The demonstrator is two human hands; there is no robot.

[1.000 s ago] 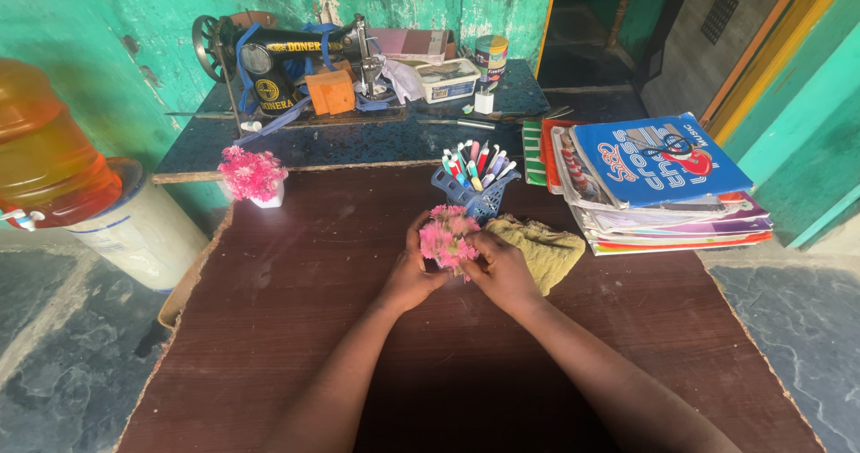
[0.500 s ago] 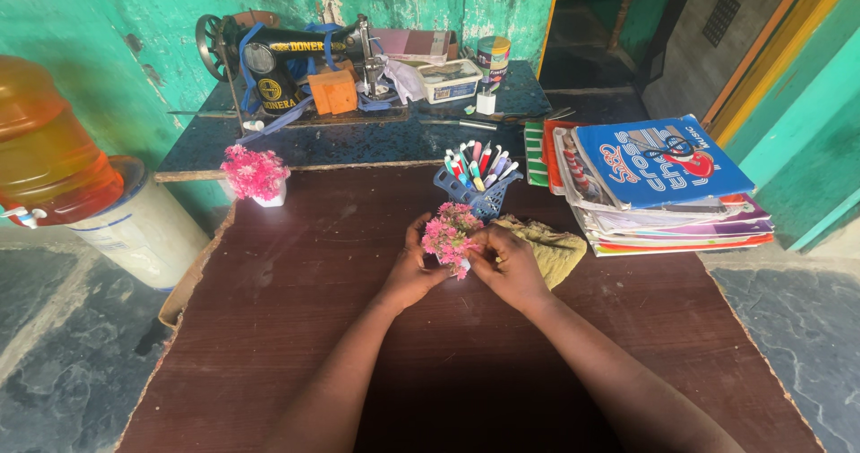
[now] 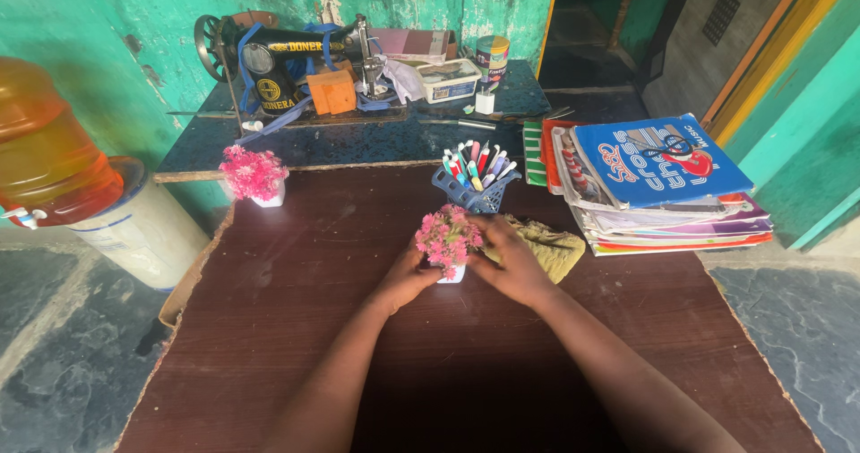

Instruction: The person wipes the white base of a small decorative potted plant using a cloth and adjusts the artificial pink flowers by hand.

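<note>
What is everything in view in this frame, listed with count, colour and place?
flower pot: 1, pink blooms in a small white pot, table centre, between both hands
second flower pot: 1, pink and white, table's far left corner
pen basket: 1, blue, filled with mixed-colour pens, just beyond the hands
cloth: 1, olive-yellow, crumpled right of the hands
book stack: 1 pile, blue cover on top, table right
table: 1, dark brown
sewing machine: 1, black, on the far bench
water jug: 1, orange, far left on a white bucket
left hand: on the pot's left side
right hand: on the pot's right side
</note>
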